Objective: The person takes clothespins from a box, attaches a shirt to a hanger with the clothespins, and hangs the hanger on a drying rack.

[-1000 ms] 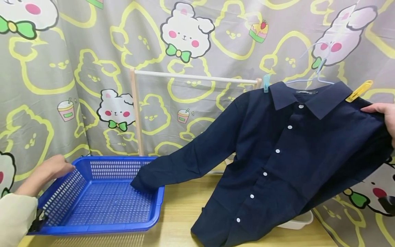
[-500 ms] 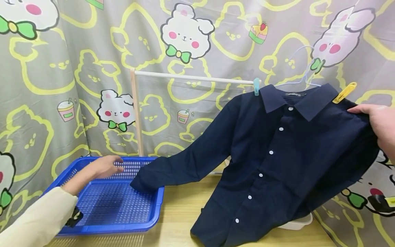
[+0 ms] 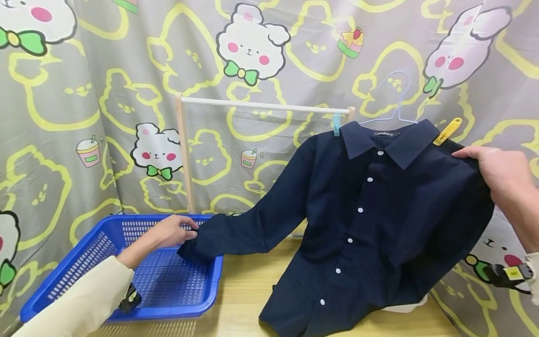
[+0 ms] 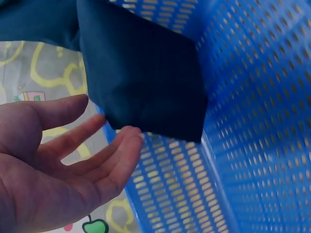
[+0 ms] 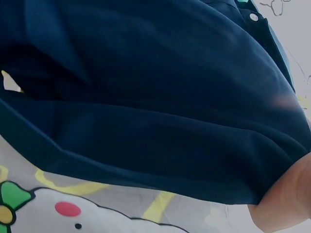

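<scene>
A dark navy button-up shirt point(image 3: 408, 206) hangs on a pale wire hanger point(image 3: 399, 106), a light blue clothespin point(image 3: 337, 125) and a yellow clothespin point(image 3: 447, 132) by its collar. My right hand point(image 3: 503, 173) grips the shirt at its shoulder on the right; in the right wrist view only part of that hand shows beside the dark cloth point(image 5: 146, 141). The other sleeve point(image 3: 210, 236) drapes into a blue perforated basket point(image 3: 168, 311). Beside its cuff is my left hand point(image 3: 168, 232). In the left wrist view its thumb and fingers are spread apart, fingertips at the cuff's edge point(image 4: 146, 82).
Behind the shirt stands a small rack with a white bar point(image 3: 261, 106) and wooden posts. Part of a white container point(image 3: 406, 308) shows under the hem on the wooden table point(image 3: 244, 281). A patterned curtain point(image 3: 294, 164) surrounds the area.
My left hand has moved right from the basket's left rim, across the basket, to the sleeve's cuff. My right hand has shifted the shirt and hanger left and slightly down.
</scene>
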`<state>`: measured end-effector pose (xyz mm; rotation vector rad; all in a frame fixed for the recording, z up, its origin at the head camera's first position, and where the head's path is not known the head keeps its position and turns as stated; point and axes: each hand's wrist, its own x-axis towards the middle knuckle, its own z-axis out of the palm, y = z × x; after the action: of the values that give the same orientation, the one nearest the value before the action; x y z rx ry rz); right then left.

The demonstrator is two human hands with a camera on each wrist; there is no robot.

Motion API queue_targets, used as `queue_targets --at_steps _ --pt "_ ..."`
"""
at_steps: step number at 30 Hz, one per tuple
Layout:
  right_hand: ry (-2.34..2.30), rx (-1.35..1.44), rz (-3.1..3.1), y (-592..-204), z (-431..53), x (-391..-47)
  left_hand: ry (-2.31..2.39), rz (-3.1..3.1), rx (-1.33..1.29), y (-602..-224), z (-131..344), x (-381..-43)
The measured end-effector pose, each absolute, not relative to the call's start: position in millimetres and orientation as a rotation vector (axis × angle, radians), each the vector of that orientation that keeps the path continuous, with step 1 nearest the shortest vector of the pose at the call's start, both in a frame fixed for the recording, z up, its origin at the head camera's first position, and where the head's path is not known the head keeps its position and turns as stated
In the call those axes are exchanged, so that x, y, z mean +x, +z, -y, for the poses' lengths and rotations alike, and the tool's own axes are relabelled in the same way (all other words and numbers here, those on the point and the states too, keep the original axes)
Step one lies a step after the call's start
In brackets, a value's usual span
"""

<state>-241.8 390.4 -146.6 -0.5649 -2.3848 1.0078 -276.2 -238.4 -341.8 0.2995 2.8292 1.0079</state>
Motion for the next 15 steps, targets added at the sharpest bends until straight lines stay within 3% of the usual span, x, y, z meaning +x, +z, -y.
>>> queue_targets --at_steps 15 --pt "0.985 -0.54 2.435 -153 -366 -249 1.124 -2.729 0.18 -352 207 -280"
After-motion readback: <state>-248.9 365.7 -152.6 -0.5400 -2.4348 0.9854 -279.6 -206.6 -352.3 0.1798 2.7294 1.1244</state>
